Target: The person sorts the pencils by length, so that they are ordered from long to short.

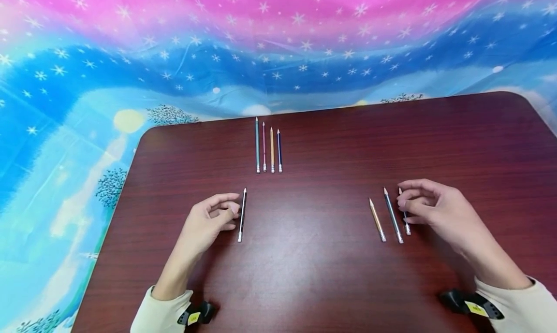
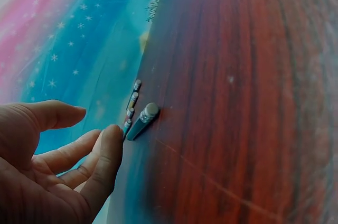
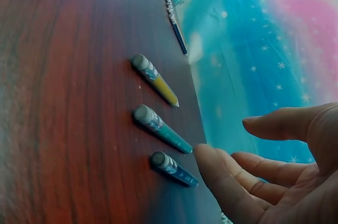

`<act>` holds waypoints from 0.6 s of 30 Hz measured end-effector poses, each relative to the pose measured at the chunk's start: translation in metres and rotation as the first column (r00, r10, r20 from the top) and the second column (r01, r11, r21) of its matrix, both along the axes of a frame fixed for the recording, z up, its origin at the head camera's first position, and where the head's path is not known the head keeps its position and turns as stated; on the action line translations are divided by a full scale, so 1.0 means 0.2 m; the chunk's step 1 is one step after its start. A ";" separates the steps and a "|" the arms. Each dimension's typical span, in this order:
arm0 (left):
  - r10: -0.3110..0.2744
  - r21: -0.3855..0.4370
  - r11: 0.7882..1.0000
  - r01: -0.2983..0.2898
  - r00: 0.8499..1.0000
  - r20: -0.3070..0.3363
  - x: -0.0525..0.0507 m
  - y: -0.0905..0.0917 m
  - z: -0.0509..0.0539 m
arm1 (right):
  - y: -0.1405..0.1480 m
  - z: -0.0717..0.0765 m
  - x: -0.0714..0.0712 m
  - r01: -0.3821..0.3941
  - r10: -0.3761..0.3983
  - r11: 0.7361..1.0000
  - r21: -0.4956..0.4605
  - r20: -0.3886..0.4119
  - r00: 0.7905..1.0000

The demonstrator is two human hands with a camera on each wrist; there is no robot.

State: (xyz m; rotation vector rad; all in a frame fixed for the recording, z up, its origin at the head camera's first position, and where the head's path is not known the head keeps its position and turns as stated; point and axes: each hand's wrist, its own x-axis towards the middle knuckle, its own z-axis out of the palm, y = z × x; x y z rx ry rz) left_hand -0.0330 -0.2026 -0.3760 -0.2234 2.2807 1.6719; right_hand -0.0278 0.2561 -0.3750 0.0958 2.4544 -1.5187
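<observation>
My left hand [image 1: 209, 219] is beside a dark pencil [image 1: 242, 216] lying alone, tip pointing away. In the left wrist view the thumb and fingers [image 2: 108, 155] are apart, with the pencil just beyond the fingertips. Over on the right, my right hand [image 1: 441, 207] hovers at a dark blue pencil [image 1: 407, 228], its fingers partly covering it. The right wrist view shows nothing between thumb and fingers; one fingertip is near this pencil [image 3: 177, 170], though contact is unclear. Left of it lie a teal pencil [image 1: 393, 217] and a shorter yellow pencil [image 1: 377, 221].
Toward the table's [image 1: 322, 188] far edge stands a row of side-by-side pencils: teal [image 1: 257, 147], pink [image 1: 264, 149], yellow [image 1: 272, 152] and dark blue [image 1: 279, 152], eraser ends toward me. A snowflake-patterned cloth [image 1: 278, 48] hangs behind the table.
</observation>
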 end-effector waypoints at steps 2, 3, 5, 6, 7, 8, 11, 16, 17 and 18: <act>0.004 -0.003 1.000 -0.004 1.000 0.006 0.00 0.00 -0.01 | -0.02 0.00 0.00 0.000 0.000 0.999 0.038 0.003 1.000; 0.006 -0.005 1.000 -0.006 1.000 0.010 0.00 0.00 -0.01 | -0.03 0.01 0.01 -0.002 0.002 0.999 0.054 0.001 1.000; 0.010 -0.011 1.000 -0.010 1.000 0.018 0.00 0.00 -0.02 | -0.05 0.01 0.01 -0.008 0.009 0.997 0.080 -0.008 1.000; 0.011 -0.014 1.000 -0.011 1.000 0.020 0.00 0.00 -0.02 | -0.05 0.01 0.01 -0.009 0.011 0.996 0.092 -0.015 1.000; 0.013 -0.016 1.000 -0.012 1.000 0.021 0.00 0.01 -0.02 | -0.06 0.01 0.02 -0.011 0.014 0.994 0.105 -0.024 1.000; 0.011 -0.015 1.000 -0.011 1.000 0.022 0.00 0.01 -0.02 | -0.07 0.00 0.02 -0.014 0.019 0.992 0.122 -0.036 0.999; 0.013 -0.014 1.000 -0.013 1.000 0.025 0.00 0.02 -0.02 | -0.08 0.00 0.02 -0.020 0.038 0.976 0.215 -0.082 0.996; 0.025 -0.016 1.000 -0.024 0.999 0.033 0.00 0.03 -0.02 | -0.10 0.00 0.02 -0.011 0.066 0.936 0.352 -0.144 0.987; 0.025 -0.022 0.999 -0.024 0.999 0.033 0.00 0.03 -0.02 | -0.10 0.00 0.02 -0.008 0.067 0.931 0.365 -0.150 0.986; 0.025 -0.029 0.999 -0.024 0.999 0.034 0.00 0.03 -0.02 | -0.10 0.00 0.02 -0.007 0.070 0.929 0.370 -0.158 0.985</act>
